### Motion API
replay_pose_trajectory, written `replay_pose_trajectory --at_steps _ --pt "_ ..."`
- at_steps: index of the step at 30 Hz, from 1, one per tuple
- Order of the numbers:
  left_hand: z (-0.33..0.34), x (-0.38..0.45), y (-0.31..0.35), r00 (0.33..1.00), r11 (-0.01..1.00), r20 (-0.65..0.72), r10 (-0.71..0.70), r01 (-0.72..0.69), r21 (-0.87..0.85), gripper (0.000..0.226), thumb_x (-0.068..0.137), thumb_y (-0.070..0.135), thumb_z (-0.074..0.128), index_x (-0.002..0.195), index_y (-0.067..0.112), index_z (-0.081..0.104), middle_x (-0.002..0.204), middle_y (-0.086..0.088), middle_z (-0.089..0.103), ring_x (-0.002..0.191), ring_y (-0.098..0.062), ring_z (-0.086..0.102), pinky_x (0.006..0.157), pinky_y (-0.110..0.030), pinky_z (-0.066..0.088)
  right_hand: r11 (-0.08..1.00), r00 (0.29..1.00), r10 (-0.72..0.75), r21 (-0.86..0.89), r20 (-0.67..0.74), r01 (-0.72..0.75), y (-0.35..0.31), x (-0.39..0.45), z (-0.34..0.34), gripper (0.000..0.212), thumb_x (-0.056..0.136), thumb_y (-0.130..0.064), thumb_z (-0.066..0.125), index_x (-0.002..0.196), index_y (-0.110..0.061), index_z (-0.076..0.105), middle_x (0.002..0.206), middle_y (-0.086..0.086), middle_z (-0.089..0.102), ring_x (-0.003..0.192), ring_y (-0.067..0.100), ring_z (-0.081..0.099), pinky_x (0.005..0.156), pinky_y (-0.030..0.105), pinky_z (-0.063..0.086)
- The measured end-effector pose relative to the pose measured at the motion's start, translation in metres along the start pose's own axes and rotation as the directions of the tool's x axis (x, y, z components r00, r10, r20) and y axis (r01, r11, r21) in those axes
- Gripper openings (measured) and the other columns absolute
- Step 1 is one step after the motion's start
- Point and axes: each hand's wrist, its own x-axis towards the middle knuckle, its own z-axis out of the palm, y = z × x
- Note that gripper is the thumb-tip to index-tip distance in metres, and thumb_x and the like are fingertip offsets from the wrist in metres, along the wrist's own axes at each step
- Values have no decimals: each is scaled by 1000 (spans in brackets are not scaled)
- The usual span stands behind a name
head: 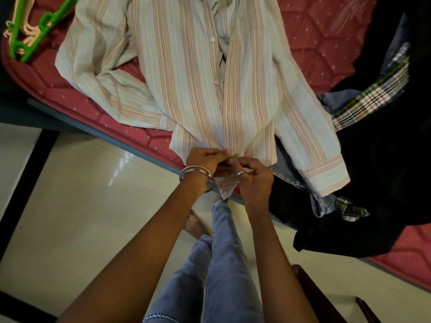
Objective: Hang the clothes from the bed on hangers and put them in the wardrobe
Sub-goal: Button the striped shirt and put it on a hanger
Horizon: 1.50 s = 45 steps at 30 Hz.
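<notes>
A pale striped long-sleeved shirt (198, 85) lies spread face up on the red quilted bed (326, 43), its hem at the bed's near edge. My left hand (205, 159) and my right hand (251, 176) meet at the bottom of the shirt's button placket. Both pinch the fabric there, fingers curled round the hem. The shirt's upper front hangs unbuttoned. Green plastic hangers (35, 33) lie at the bed's far left corner, with pale hangers under them.
A heap of dark clothes (373, 171) with a checked garment (377, 94) and a blue one covers the bed's right side. Glossy tiled floor (81, 206) lies below the bed edge. My legs and a bare foot stand by the bed. A dark wooden chair part (314, 297) shows at bottom right.
</notes>
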Motion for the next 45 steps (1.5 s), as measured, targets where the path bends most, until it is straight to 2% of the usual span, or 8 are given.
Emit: replay_pose_trajectory --at_steps 8,12,20,27,34,38,41,45 --pt "6 4 -6 998 999 -57 -30 30 -11 11 76 13 76 74 4 71 61 -5 71 57 -21 70 55 -30 59 866 936 -339 -356 101 352 7 10 -4 14 73 -13 78 81 -3 71 82 8 67 71 12 61 67 16 47" --pt "7 8 -3 998 998 -49 -50 47 -44 13 75 13 77 76 2 71 64 -8 71 61 -23 70 61 -33 60 923 970 -238 -298 48 241 7 7 0 15 74 -12 78 86 -5 71 84 7 68 73 17 65 69 25 53" --pt "15 11 1 997 994 -41 -60 57 -92 12 81 11 72 79 -1 71 70 -12 71 68 -26 70 69 -34 60 946 973 -231 -233 -7 223 3 9 2 12 76 -10 76 87 -5 73 84 3 69 73 -1 61 70 7 47" --pt "17 17 -3 980 895 -61 192 -149 419 21 88 23 64 81 5 73 78 -16 70 77 -31 67 79 -38 55 953 983 -185 -244 -6 178 6 10 2 16 79 -16 71 91 -7 75 87 6 72 75 14 67 71 27 55" --pt "22 14 0 960 806 -71 272 -187 561 18 91 14 58 95 6 73 89 -15 71 83 -28 65 77 -29 51 985 984 -125 -136 -127 107 -2 9 12 15 77 -14 65 86 -6 74 81 4 71 72 7 62 70 14 49" --pt "25 14 8 976 820 -134 170 -65 569 25 91 20 56 100 1 70 92 -16 69 86 -31 64 70 -30 48 894 927 -369 -293 -58 338 1 14 14 11 79 -7 61 80 1 68 79 11 67 72 13 60 70 11 45" --pt "25 18 9 986 859 -169 2 85 505 27 91 20 55 102 -2 65 97 -21 66 91 -37 63 81 -41 53 778 863 -502 -413 45 474 10 16 14 17 82 -7 56 86 5 68 87 16 67 79 27 64 74 28 51" --pt "22 15 4 995 927 -94 -38 70 368 25 93 13 51 107 -4 65 106 -23 66 93 -32 64 82 -35 52 895 934 -356 -278 27 349 5 17 12 12 79 -8 60 79 -2 70 81 7 68 74 19 63 72 14 47"
